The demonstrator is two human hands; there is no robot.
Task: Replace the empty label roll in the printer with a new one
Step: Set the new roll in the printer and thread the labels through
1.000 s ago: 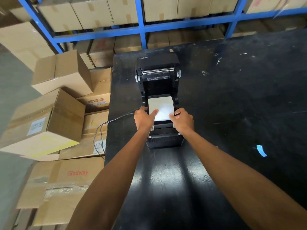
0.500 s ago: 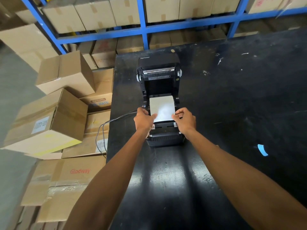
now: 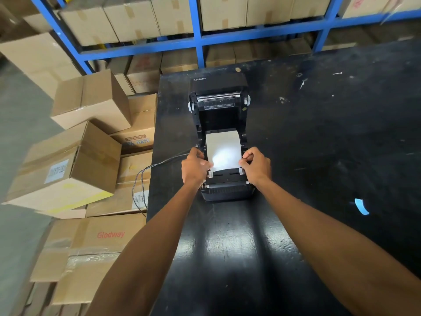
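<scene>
A black label printer (image 3: 227,192) stands on the black table (image 3: 319,133) with its lid (image 3: 218,87) swung up and back. A white label roll (image 3: 223,147) lies in its open bay, its loose end drawn toward me. My left hand (image 3: 194,166) pinches the left edge of the label paper near the front guides. On the other side my right hand (image 3: 256,165) pinches the right edge. Both hands rest over the printer's front part.
Stacked cardboard boxes (image 3: 75,160) crowd the floor left of the table. The printer's cable (image 3: 145,176) hangs over the table's left edge. Blue shelving (image 3: 200,42) with more boxes runs behind. A blue scrap of tape (image 3: 361,206) lies on the table at right.
Both hands have shifted slightly along the paper's edges, fingers curling tighter on the label end. The printer and roll stay in place.
</scene>
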